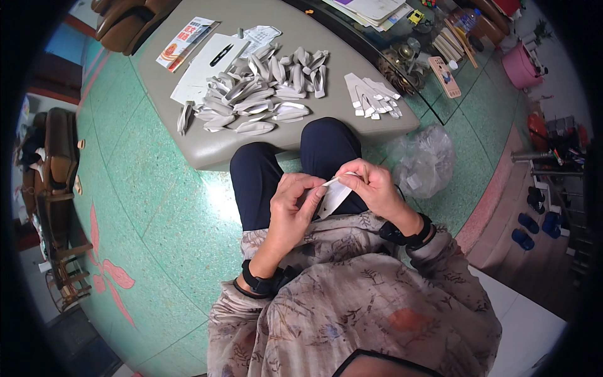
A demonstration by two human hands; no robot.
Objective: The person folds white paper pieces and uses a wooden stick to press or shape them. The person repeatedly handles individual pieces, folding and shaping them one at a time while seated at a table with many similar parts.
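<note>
Above my lap, a white tapered piece (335,198) that looks like paper or thin card hangs between my hands. My left hand (294,200) pinches the left end of its upper edge between thumb and forefinger. At the right end of that edge, my right hand (375,190) is closed on it in a similar pinch. The upper edge looks narrow and folded or rolled. On the padded grey bench (213,147) ahead lies a heap of grey-white folded, pod-shaped pieces (254,91). Flat white tapered strips (372,97) are fanned out at the bench's right.
A printed booklet (186,44), a white sheet (200,72) and a black pen or knife (221,55) lie at the bench's far left. Beside its right corner, a clear plastic bag (427,160) rests on the green floor. A dark glass-topped table (352,34) with clutter stands beyond.
</note>
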